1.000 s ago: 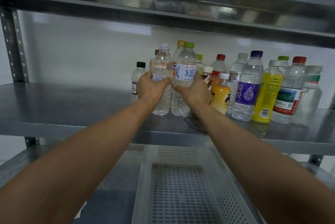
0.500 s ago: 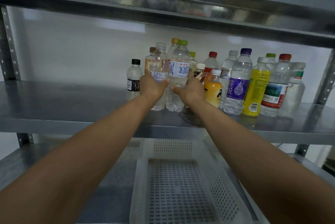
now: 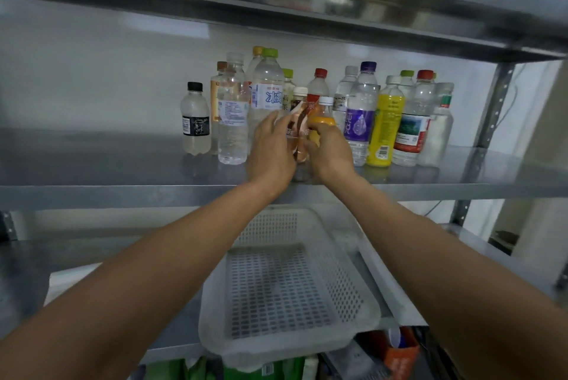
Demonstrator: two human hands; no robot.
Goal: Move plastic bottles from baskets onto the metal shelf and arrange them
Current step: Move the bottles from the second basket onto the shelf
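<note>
**Tight Squeeze on a Crowded Shelf**

Reaching deep onto the metal shelf (image 3: 92,164), gripping a brown bottle (image 3: 296,130) in the curled left hand (image 3: 270,149) and clasping an orange bottle (image 3: 321,120) in the right hand (image 3: 330,152), just beside it in the front of the row. Hard to tell whether the brown bottle, seemingly tilted, sits on its base or off it.

Risks from here, as a judgement: clipping the tall blue-label bottle (image 3: 267,94) or the purple bottle (image 3: 361,118) with a knuckle or wrist while shuffling, and sending light plastic over in a chain along the packed row. Also letting the tilted brown bottle slip forward off the shelf edge toward the basket (image 3: 212,312) below.

Counted: two hands, both busy. About sixteen capped bottles on the shelf, with the back ones partly hidden, so not a firm figure. One basket plainly seen, with no bottle showing in it.
</note>
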